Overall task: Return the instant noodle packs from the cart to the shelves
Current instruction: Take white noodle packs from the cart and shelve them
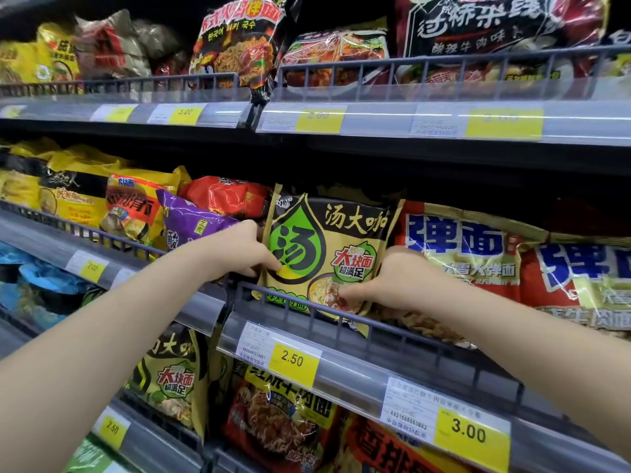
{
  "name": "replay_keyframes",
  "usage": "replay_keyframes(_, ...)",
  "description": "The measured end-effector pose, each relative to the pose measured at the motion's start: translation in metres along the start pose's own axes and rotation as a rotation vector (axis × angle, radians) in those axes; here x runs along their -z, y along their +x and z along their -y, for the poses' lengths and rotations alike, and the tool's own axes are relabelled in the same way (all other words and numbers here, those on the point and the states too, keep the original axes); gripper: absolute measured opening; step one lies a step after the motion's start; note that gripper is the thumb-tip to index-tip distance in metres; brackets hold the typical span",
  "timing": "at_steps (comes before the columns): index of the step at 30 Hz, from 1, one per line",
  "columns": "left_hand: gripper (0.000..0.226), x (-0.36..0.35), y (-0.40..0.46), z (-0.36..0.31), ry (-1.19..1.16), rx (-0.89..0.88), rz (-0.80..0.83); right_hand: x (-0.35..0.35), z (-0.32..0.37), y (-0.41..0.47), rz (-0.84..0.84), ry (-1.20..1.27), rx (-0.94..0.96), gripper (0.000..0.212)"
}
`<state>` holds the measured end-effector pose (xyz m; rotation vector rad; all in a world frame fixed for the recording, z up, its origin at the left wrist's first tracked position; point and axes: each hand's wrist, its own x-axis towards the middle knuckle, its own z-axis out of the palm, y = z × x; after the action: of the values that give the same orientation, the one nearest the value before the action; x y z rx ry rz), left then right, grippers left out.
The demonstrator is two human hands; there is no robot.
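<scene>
Gripping the yellow-green noodle pack (327, 254) at both lower sides, the left hand (239, 250) and right hand (392, 281) stand it behind the middle shelf's rail (375, 322); let go carelessly, it might tip forward over that rail.

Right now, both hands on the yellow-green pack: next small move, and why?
Probably push the yellow-green noodle pack back and down behind the wire rail: left hand and right hand pinch its sides, and its bottom edge pokes out over the rail.
</scene>
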<state>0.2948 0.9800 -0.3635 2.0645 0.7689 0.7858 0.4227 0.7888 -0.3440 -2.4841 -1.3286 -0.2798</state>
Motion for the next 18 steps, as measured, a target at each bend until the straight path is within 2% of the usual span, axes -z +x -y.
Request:
replay_keyframes(2,0.061,0.003,0.003,-0.002,-0.168,0.011,0.054,0.010,0.000,-0.004,0.008,0.088,-0.040,0.048)
replay_keyframes(4,0.052,0.001,0.005,-0.005,-0.293,0.016,0.087,0.015,0.000,-0.004,0.036,0.277,-0.107,0.040)
replay_keyframes(7,0.040,-0.002,0.005,-0.007,-0.373,0.030,0.068,0.012,0.006,-0.003,0.124,0.531,-0.177,0.025)
replay_keyframes(8,0.040,-0.002,0.005,-0.008,-0.387,0.033,0.061,0.009,0.009,-0.002,0.150,0.566,-0.185,0.029)
replay_keyframes(12,0.040,-0.003,0.003,-0.010,-0.410,0.050,0.046,0.000,0.020,-0.001,0.183,0.626,-0.207,0.044)
replay_keyframes(18,0.048,-0.005,0.002,-0.009,-0.438,0.074,-0.003,-0.001,0.029,-0.005,0.160,0.620,-0.208,0.028)
